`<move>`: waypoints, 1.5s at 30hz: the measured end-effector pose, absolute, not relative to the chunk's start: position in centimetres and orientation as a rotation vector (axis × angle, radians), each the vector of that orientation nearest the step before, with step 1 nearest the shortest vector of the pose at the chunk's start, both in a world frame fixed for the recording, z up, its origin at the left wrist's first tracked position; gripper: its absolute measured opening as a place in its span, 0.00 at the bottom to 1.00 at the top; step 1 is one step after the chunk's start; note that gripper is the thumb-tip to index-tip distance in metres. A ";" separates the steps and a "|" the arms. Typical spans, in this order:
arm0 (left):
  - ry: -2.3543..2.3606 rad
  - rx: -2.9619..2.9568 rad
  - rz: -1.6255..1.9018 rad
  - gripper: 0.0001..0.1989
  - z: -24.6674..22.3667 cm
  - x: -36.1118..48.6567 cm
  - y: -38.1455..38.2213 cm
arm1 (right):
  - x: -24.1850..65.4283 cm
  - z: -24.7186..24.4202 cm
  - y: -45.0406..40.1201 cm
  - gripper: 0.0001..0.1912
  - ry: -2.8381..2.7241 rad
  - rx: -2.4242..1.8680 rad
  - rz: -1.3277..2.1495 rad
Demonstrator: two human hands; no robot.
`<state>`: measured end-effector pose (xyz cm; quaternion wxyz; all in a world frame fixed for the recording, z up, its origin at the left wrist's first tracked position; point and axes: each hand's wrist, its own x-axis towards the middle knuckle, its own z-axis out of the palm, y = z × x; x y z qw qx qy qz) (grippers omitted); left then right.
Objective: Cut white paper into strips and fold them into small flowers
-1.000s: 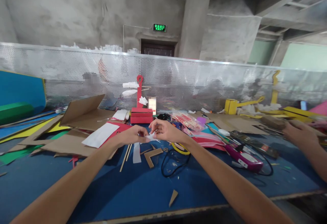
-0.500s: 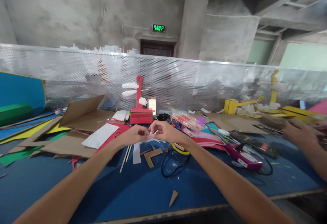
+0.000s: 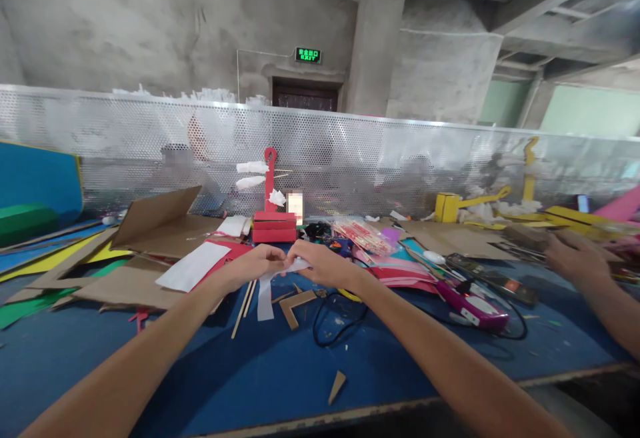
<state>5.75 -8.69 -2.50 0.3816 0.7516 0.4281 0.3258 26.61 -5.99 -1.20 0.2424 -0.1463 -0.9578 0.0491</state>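
Over the middle of the table, my left hand [image 3: 256,265] and my right hand [image 3: 325,267] meet with their fingertips together. Between them is a small white piece of paper [image 3: 299,265], which both hands pinch. A white paper strip [image 3: 265,299] hangs or lies just below my left fingers; whether it joins the pinched piece I cannot tell. Two thin wooden sticks [image 3: 244,309] lie beside the strip. An L-shaped cardboard piece [image 3: 291,309] rests on the table below my right hand. Behind the hands stands a red box [image 3: 275,228] with a red hooked upright [image 3: 271,181] bearing white wads.
Cardboard sheets [image 3: 135,285] and white paper [image 3: 194,267] cover the left. To the right lie a bag of sticks [image 3: 367,235], a purple device [image 3: 475,308] and a black cable [image 3: 340,341]. A co-worker's hand [image 3: 575,258] works at the far right. A perforated metal screen [image 3: 350,158] stands behind.
My right fingers have turned downward and closed nearer the left ones. More of the white paper shows between the hands now. The view has shifted slightly.
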 end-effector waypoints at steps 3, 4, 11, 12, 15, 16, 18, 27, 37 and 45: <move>1.100 1.912 0.816 0.21 -2.7 5.5 -8.4 | 27.1 -1.0 -5.6 0.08 -2.660 -0.346 0.089; 1.105 1.910 0.810 0.21 -2.8 5.5 -8.4 | 27.2 -0.9 -5.6 0.07 -2.655 -0.341 0.084; 1.063 1.930 0.761 0.16 -2.9 5.7 -8.4 | 27.1 -0.6 -5.7 0.08 -2.565 -0.283 0.088; 1.034 1.931 0.748 0.15 -2.8 5.8 -8.5 | 27.1 -0.6 -5.8 0.08 -2.567 -0.285 0.103; 0.959 1.909 0.704 0.12 -2.5 6.1 -8.8 | 27.0 -0.5 -6.0 0.08 -2.554 -0.342 0.218; 0.939 1.904 0.696 0.12 -2.4 6.2 -9.0 | 27.0 -0.5 -6.2 0.08 -2.539 -0.370 0.287; 0.905 1.902 0.698 0.11 -2.2 6.3 -9.3 | 27.0 -0.4 -6.4 0.07 -2.499 -0.415 0.427; 0.833 2.083 0.783 0.07 -2.1 6.2 -9.1 | 27.2 -0.4 -5.9 0.09 -2.304 -0.625 0.573; 0.871 2.167 0.940 0.09 -1.6 6.8 -9.9 | 26.9 -0.8 -5.1 0.11 -2.143 -0.610 0.730; 0.787 2.109 1.071 0.12 -1.3 7.1 -10.0 | 26.8 -1.0 -4.9 0.12 -2.156 -0.624 0.809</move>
